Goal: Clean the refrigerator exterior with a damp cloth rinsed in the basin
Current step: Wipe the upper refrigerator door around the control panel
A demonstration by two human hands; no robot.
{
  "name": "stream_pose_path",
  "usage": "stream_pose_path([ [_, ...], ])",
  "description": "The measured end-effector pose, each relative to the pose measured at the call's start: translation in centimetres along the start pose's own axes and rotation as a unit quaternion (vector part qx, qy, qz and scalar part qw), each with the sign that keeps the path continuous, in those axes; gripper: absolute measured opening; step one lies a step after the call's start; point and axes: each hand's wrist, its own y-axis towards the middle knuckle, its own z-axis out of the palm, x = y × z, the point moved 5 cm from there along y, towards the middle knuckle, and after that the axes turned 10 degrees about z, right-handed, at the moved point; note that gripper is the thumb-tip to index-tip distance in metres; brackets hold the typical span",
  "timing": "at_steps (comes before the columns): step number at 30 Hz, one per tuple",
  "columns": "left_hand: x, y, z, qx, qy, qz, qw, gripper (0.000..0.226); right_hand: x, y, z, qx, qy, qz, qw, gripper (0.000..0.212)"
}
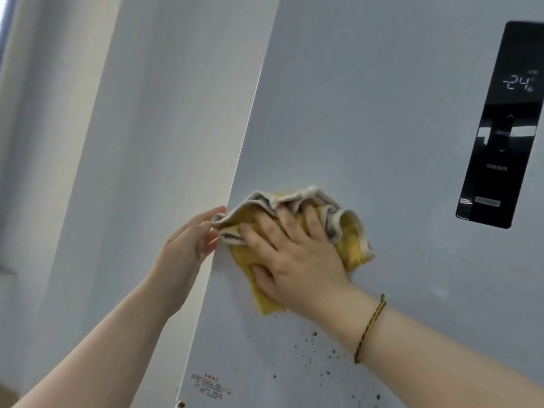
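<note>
Wiping is under way. The right hand [297, 260] presses a yellow cloth [351, 242] flat on the refrigerator door [368, 113], fingers [313, 222] spread over its bunched grey-edged folds. The left hand [188, 245] rests at the door's edge at 9 o'clock from the cloth, its fingers nearly straight and touching the cloth's corner.

Brown specks [315, 334] dot the door at 6 o'clock, so the next stroke likely needs to go downward with firm pressure.

The black control panel [500, 128] at 2 o'clock is best kept dry. A red-printed sticker [210, 385] sits at 7 o'clock. No basin is in view.
</note>
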Motion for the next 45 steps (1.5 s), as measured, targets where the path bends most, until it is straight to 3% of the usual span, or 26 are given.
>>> stream_pose_path([
  [2, 0.0, 0.2, -0.3, 0.012, 0.003, -0.006, 1.0, 0.036, -1.3, 1.5, -0.2, -0.016, -0.016, -0.007, 1.0, 0.054],
  [6, 0.1, 0.4, -0.4, 0.023, -0.013, -0.021, 0.999, 0.035, -3.1, 3.8, -0.3, -0.018, -0.034, 0.125, 0.991, 0.056],
  [8, 0.1, 0.7, -0.6, 0.024, -0.033, -0.031, 0.999, 0.035, -1.5, 2.5, 0.2, -0.017, -0.019, 0.144, 0.989, 0.055],
  [15, -0.7, 1.3, -0.9, 0.05, -0.042, -0.072, 0.995, 0.031, 8.8, -7.6, 3.1, 0.086, 0.025, 0.002, 0.996, 0.05],
  [19, -0.7, 1.3, -0.8, 0.06, -0.028, -0.069, 0.995, 0.032, 7.9, -6.7, 2.4, 0.039, 0.041, -0.059, 0.997, 0.046],
  [22, -0.5, 1.2, -0.8, 0.067, -0.025, -0.074, 0.995, 0.034, 5.0, -4.0, 1.6, 0.012, 0.026, -0.016, 0.999, 0.051],
  [26, -0.7, 1.2, -0.8, 0.066, 0.0, -0.08, 0.995, 0.032, 5.1, -4.2, 2.0, 0.045, 0.031, 0.086, 0.995, 0.054],
  [31, -1.4, 1.1, -0.1, 0.053, 0.019, -0.065, 0.996, 0.03, 8.9, -10.0, 3.0, 0.085, 0.038, -0.015, 0.996, 0.049],
  [34, -1.1, 0.5, 0.3, 0.024, 0.043, -0.046, 0.998, 0.024, 6.7, -9.6, 1.8, 0.045, 0.047, -0.06, 0.996, 0.046],
  [37, -0.8, 0.0, 1.0, 0.012, 0.078, -0.019, 0.997, 0.024, -0.1, -6.3, -0.2, -0.023, -0.006, 0.074, 0.997, 0.049],
  [40, -0.6, -0.4, 1.4, 0.007, 0.111, 0.006, 0.994, 0.026, -3.7, -5.1, -1.4, -0.042, -0.056, 0.196, 0.978, 0.05],
  [45, -0.3, -1.1, 1.8, 0.019, 0.143, 0.025, 0.989, 0.029, 0.4, -8.3, 0.0, -0.014, -0.061, 0.211, 0.975, 0.052],
])
